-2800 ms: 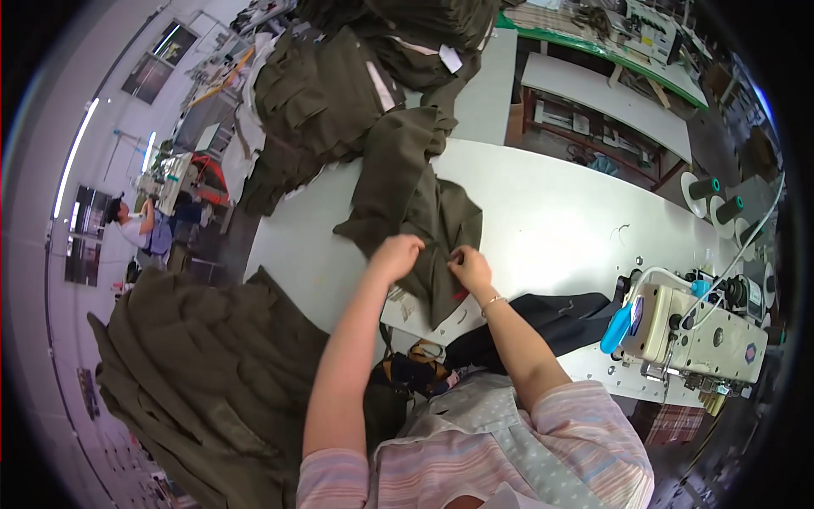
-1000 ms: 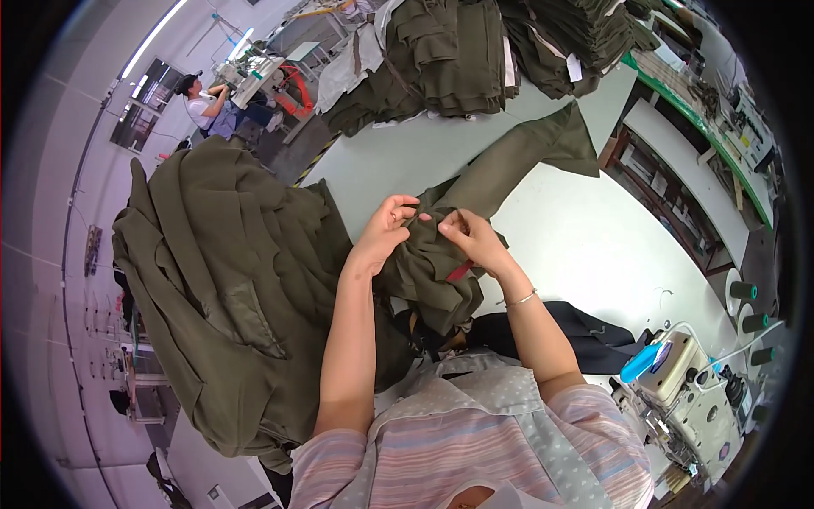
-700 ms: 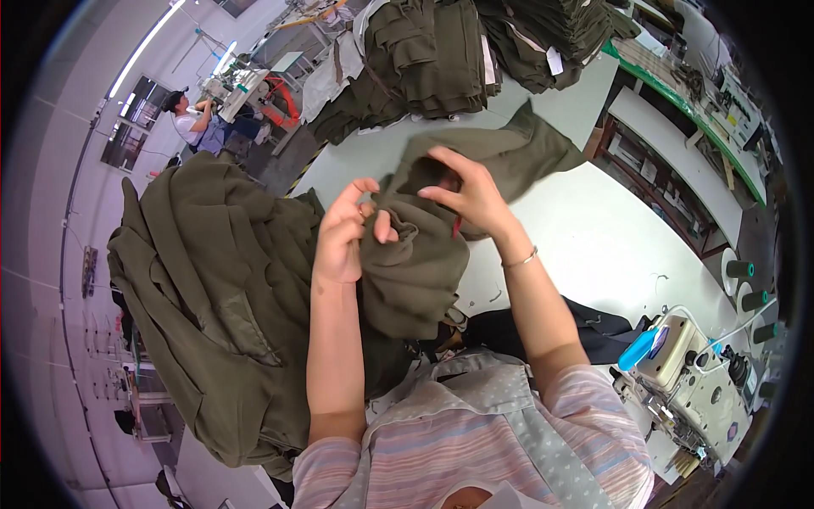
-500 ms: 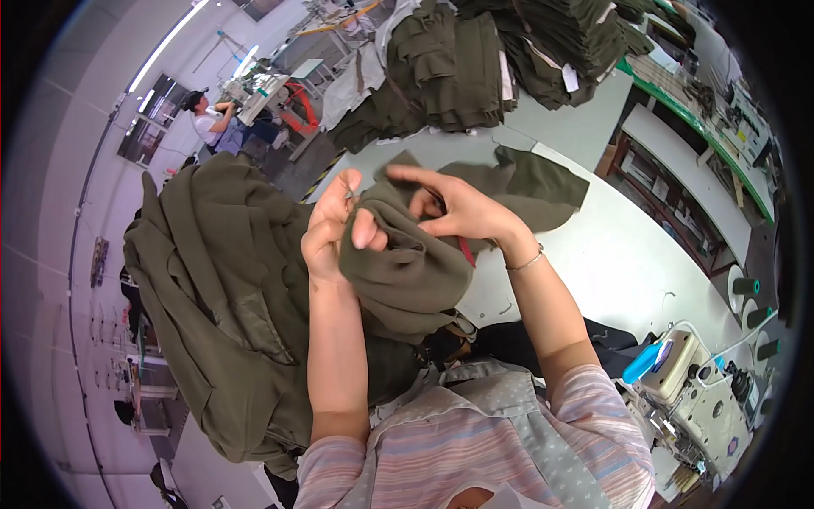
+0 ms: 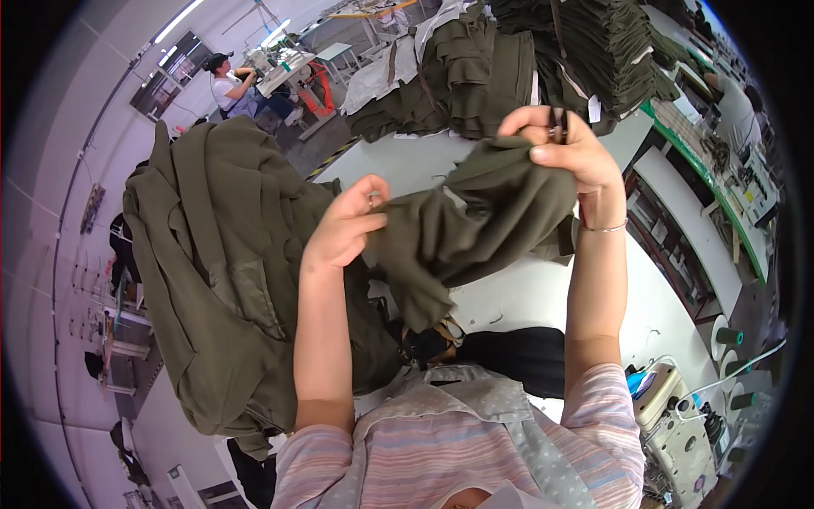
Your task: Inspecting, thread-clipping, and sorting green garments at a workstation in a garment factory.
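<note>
Between my hands stretches an olive-green fabric piece (image 5: 496, 225), folded and partly blurred, held above the white table (image 5: 543, 297). My left hand (image 5: 343, 227) pinches its left end between thumb and fingers. At its upper right my right hand (image 5: 581, 157) is closed on the cloth, thumb on top. A small dark object (image 5: 557, 125) shows at the right fingers; its kind cannot be made out. Close beside my left forearm lies a big heap of olive-green garments (image 5: 229, 254).
Tall stacks of olive-green cut cloth (image 5: 483, 72) stand at the table's far side. A sewing machine (image 5: 678, 433) and thread cones (image 5: 727, 337) are at the lower right. Black cloth (image 5: 509, 356) lies near my apron. A co-worker (image 5: 233, 85) sits far left, another person (image 5: 739, 114) far right.
My right hand has moved up and to the right, away from my left hand, drawing out the fabric that was bunched between them. My head view has turned a little.
</note>
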{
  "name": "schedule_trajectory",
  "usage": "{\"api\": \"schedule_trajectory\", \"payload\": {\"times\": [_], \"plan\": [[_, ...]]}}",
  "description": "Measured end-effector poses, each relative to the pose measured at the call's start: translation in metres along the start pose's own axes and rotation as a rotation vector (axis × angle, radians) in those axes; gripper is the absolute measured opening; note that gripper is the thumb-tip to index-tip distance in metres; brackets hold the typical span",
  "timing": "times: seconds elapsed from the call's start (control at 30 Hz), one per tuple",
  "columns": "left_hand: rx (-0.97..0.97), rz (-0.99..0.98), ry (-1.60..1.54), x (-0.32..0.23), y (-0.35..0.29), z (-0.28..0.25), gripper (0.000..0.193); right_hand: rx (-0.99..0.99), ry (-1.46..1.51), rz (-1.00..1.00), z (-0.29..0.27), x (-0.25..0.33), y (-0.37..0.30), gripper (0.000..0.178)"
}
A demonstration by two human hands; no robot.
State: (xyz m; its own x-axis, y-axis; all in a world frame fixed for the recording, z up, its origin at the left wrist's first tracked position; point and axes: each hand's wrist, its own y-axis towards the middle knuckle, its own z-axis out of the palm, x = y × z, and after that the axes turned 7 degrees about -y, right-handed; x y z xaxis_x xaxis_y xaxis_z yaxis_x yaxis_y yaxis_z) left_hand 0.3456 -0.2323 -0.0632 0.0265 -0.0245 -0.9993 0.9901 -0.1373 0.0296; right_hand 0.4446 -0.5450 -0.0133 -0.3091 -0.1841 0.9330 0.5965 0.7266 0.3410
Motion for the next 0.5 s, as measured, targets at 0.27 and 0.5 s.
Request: {"api": "schedule_trajectory", "payload": {"times": [0.27, 0.5], "plan": [[-0.058, 0.237, 0.291, -0.006, 0.032, 0.027, 0.015, -0.087, 0.11, -0.055, 0.005, -0.009, 0.018, 0.042], [-0.378, 0.447, 0.833, 0.032, -0.021, 0.097, 0.013, -0.077, 0.09, 0.045, 0.005, -0.016, 0.024, 0.024]]}}
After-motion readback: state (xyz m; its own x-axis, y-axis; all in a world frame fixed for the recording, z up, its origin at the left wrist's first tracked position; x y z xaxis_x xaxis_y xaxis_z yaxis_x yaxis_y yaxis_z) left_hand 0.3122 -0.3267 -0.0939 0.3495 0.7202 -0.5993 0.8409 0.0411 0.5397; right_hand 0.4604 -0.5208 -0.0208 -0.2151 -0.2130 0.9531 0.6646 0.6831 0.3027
